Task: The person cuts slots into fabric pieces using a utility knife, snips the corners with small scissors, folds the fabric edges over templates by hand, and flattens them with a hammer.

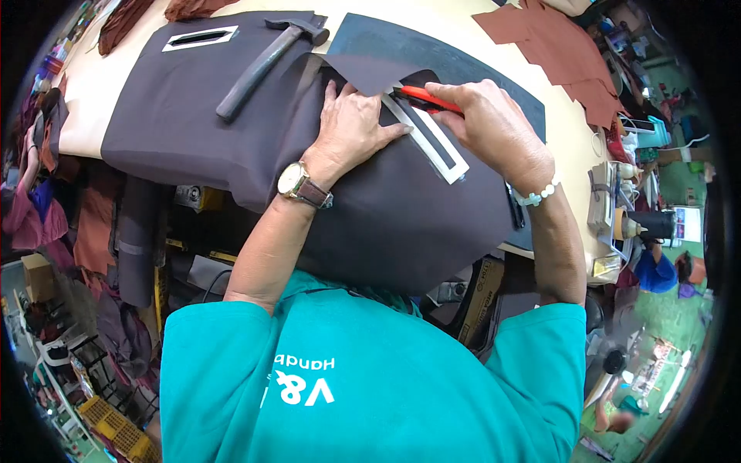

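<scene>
My left hand (351, 127) lies on a dark brown sheet of leather-like material (386, 231), its fingers stretched out. Its thumb reaches the edge of a white rectangular frame (450, 171), which has a long narrow slot. My right hand (498, 127) is closed around a red utility knife (426, 97). The knife's tip is at the far end of the frame, beside a lifted flap of the sheet (370, 73). I cannot make out whether the blade touches the material.
A hammer (266, 69) rests on the sheet to the left, near a second white slotted frame (199, 38). Beneath the sheet's right side is a dark mat (478, 62). Reddish-brown pieces (556, 54) lie at the far right. Bottles (629, 225) stand by the table's right edge.
</scene>
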A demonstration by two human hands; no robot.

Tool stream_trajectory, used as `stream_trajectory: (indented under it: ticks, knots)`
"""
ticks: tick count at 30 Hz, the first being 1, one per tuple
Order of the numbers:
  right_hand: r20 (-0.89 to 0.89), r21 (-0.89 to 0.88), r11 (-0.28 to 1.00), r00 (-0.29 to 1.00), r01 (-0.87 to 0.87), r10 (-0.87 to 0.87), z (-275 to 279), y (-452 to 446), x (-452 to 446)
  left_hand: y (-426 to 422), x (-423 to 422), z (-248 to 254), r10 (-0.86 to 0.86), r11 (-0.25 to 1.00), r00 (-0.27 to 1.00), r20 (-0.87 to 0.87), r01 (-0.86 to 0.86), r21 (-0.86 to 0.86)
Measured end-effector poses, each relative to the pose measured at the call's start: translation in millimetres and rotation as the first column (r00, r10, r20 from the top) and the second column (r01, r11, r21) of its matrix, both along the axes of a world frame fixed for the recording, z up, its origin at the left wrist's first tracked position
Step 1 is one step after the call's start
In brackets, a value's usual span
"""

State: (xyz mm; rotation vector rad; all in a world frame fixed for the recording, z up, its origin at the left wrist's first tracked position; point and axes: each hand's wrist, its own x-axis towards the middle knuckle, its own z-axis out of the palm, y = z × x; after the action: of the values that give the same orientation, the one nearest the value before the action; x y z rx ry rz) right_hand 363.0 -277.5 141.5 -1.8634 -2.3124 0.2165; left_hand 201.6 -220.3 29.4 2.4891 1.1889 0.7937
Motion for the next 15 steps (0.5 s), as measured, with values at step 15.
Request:
stream_trajectory:
  ticks: [15]
  knots:
    - [0.054,-0.010,1.000,0.999,0.000,0.001,-1,-24,9,-1,0,0,0.009,1.000,1.000,-0.001,-0.009,-0.002]
